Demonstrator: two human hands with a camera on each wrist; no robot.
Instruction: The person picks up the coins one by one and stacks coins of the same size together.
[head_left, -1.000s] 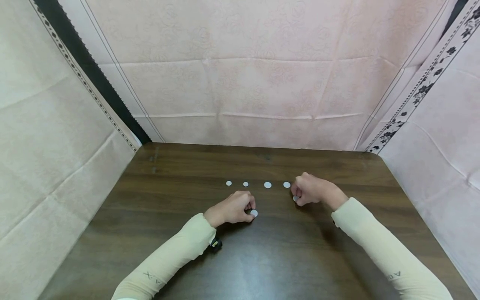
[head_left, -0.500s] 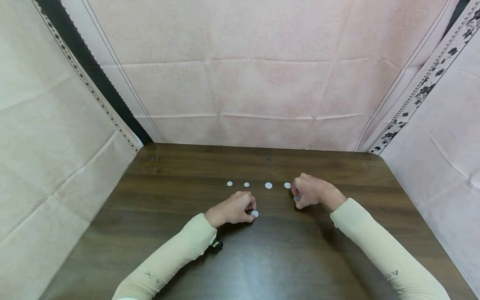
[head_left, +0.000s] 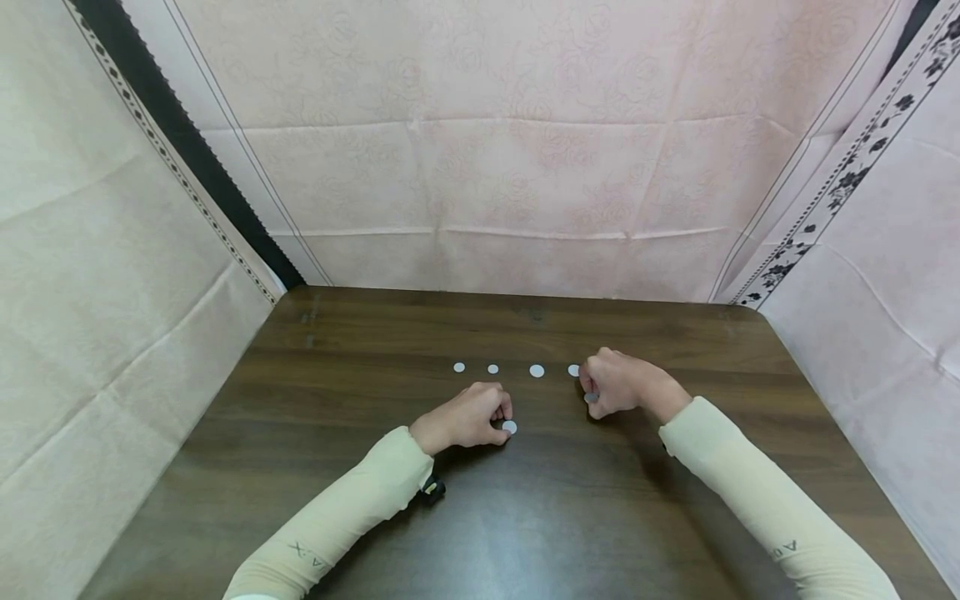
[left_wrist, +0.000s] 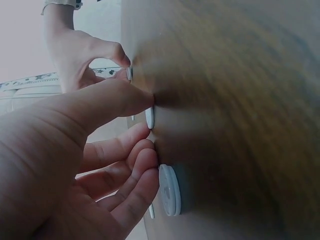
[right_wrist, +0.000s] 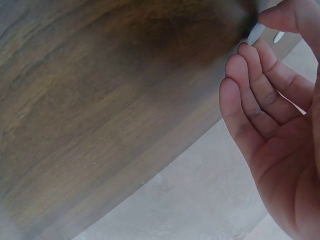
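Observation:
Between thumb and forefinger my left hand (head_left: 465, 414) pinches a small white disc (head_left: 510, 427) at the wooden tabletop; the left wrist view shows the disc (left_wrist: 150, 118) on edge, its other fingers curled loosely below. A thicker, two-layered white disc (left_wrist: 170, 191) lies beside those fingertips in that view. Farther right, my right hand (head_left: 621, 383) pinches another small disc (head_left: 591, 397), partly covered by its fingers. In the right wrist view this disc (right_wrist: 256, 33) sits between thumb and forefinger, close to the wood.
Beyond the hands, a row of white discs runs across the table (head_left: 375, 333): two smaller ones (head_left: 459, 367) at left, a larger disc (head_left: 537, 371), and one (head_left: 573, 370) whose edge the right hand overlaps. Pale cloth (head_left: 525, 183) hangs behind and along both sides.
The right hand has shifted very slightly left, overlapping the edge of the rightmost disc in the row. The left hand keeps its pinch and its place.

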